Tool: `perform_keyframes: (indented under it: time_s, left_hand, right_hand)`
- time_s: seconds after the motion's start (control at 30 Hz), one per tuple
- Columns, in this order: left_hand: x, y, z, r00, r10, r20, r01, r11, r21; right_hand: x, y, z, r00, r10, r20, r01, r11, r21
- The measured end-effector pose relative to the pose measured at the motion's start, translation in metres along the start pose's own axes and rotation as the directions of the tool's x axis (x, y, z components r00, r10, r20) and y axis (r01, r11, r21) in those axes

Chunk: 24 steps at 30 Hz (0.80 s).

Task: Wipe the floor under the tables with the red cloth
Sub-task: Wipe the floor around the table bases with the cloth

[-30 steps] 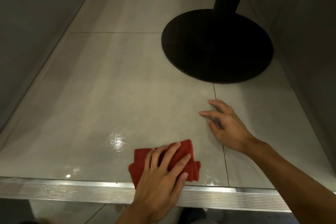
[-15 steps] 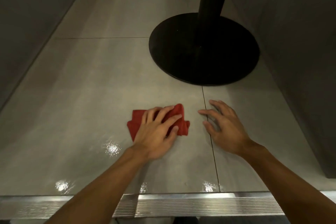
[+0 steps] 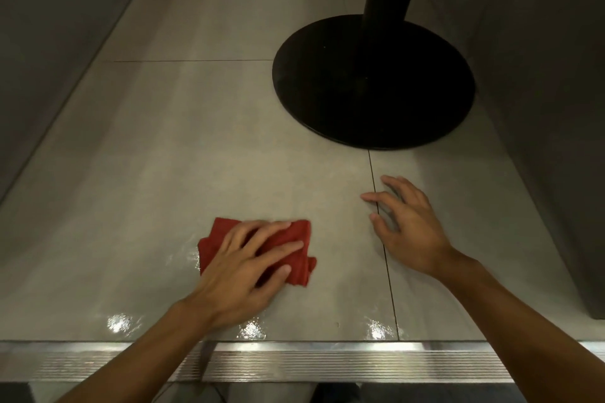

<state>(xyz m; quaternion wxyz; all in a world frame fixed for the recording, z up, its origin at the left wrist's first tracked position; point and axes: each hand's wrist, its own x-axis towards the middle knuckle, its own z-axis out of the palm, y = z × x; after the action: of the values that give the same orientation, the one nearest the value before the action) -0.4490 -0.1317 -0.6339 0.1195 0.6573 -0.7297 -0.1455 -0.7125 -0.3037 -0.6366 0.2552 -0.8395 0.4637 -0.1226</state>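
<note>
Pressing red cloth (image 3: 299, 267) flat onto floor (image 3: 196, 141) with left hand (image 3: 242, 267), fingers straight and spread. Bracing right hand (image 3: 411, 227) on tile, fingers splayed, holding nothing. Cloth well short of black table base (image 3: 373, 82).

Left hand (image 3: 242, 271) lies flat on cloth (image 3: 217, 234) on floor (image 3: 196, 141). Right hand (image 3: 412, 232) is on floor to its right, table base (image 3: 373, 85) behind it. Edge strip (image 3: 327, 363) lies nearest.

red cloth (image 3: 296, 244), pale grey floor tiles (image 3: 203, 147) – glossy patches, black table base (image 3: 373, 82), ribbed silver edge strip (image 3: 343, 361)
</note>
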Motion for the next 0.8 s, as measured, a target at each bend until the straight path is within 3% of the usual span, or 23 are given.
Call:
perform_keyframes:
  time_s: [0.1, 0.33, 0.53, 0.67, 0.8]
  left_hand:
    - [0.015, 0.018, 0.006, 0.998, -0.049, -0.045, 0.049, 0.999, -0.007]
    - [0.000, 0.035, 0.017, 0.991, 0.134, -0.015, -0.135, 0.988, -0.080]
    - [-0.017, -0.005, -0.010, 0.997, 0.070, -0.011, -0.071, 0.996, -0.057]
    - [-0.021, -0.024, -0.018, 0.991, 0.103, 0.087, -0.106, 0.994, 0.026]
    - [-0.010, -0.025, -0.025, 0.979, 0.187, 0.078, -0.194, 0.977, 0.086]
  right_hand:
    - [0.000, -0.004, 0.000, 0.999, 0.027, 0.032, -0.026, 1.000, -0.013]
    - [-0.004, -0.020, -0.002, 0.994, 0.056, 0.098, -0.049, 0.996, -0.069]
    - [-0.023, -0.076, 0.009, 0.936, -0.236, 0.260, 0.243, 0.970, 0.006]
    - [-0.030, -0.101, 0.014, 0.846, -0.289, 0.448, 0.362, 0.928, -0.085]
    - [-0.023, -0.106, 0.018, 0.846, -0.288, 0.449, 0.381, 0.915, -0.130]
